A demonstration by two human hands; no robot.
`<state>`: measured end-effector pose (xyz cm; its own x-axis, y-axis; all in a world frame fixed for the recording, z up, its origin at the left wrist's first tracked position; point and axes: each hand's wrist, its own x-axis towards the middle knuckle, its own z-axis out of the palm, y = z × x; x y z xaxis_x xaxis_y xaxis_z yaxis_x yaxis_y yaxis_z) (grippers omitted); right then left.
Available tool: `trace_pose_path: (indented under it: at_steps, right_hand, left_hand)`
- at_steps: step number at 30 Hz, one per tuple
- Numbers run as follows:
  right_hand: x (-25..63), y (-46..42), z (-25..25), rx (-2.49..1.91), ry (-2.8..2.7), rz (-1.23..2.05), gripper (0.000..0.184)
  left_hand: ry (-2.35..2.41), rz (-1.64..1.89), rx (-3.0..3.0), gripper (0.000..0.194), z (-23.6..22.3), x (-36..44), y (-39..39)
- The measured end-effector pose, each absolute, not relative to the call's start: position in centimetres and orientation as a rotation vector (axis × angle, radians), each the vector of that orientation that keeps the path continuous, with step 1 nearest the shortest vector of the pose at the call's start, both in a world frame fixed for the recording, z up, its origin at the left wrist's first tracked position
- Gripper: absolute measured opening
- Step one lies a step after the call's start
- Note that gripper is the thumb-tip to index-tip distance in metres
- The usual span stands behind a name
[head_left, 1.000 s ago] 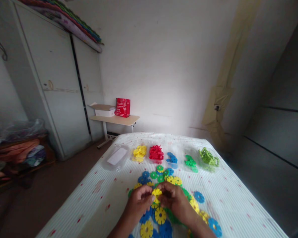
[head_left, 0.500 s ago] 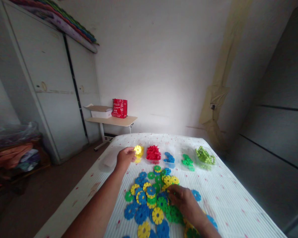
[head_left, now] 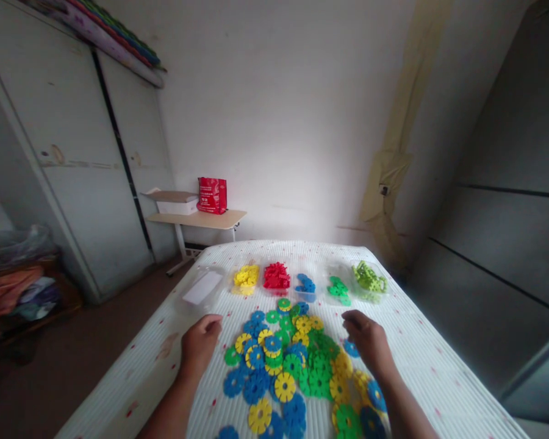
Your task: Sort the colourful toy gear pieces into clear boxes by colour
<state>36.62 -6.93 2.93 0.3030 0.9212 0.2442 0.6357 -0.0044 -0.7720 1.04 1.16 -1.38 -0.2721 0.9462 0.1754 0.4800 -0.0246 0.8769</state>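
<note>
A pile of flat plastic gear-like discs [head_left: 293,366] in blue, yellow and green lies on the white spotted bed sheet [head_left: 421,353] in front of me. My left hand [head_left: 201,340] rests at the pile's left edge, fingers curled under, with nothing visible in it. At the pile's right edge my right hand [head_left: 368,340] hovers with its fingers bent down, just above a blue disc [head_left: 350,349]; whatever it may hold is hidden. Beyond the pile stands a row of clear tubs with yellow pieces [head_left: 246,277], red pieces [head_left: 276,277], blue pieces [head_left: 304,285], green pieces [head_left: 337,288] and light green pieces [head_left: 369,279].
A clear tub with a white sheet [head_left: 201,288] sits left of the row. Past the bed a small table [head_left: 196,218] carries a red bag [head_left: 211,195] and a box. A grey wardrobe [head_left: 73,177] and a heap of clothes [head_left: 13,286] stand at the left.
My left hand carried a yellow disc to the yellow tub, let it go and drew back to the pile's left edge. My right hand moved from the pile's middle to its right edge.
</note>
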Motion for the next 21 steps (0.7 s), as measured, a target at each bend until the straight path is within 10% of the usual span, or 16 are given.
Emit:
trace_pose_path:
  at_steps: [21]
  right_hand:
    - [39.3, -7.1, 0.9, -2.171, -1.738, 0.283, 0.019]
  left_hand:
    - [1.707, 1.307, 1.337, 0.031, -0.8, 0.9, 0.1]
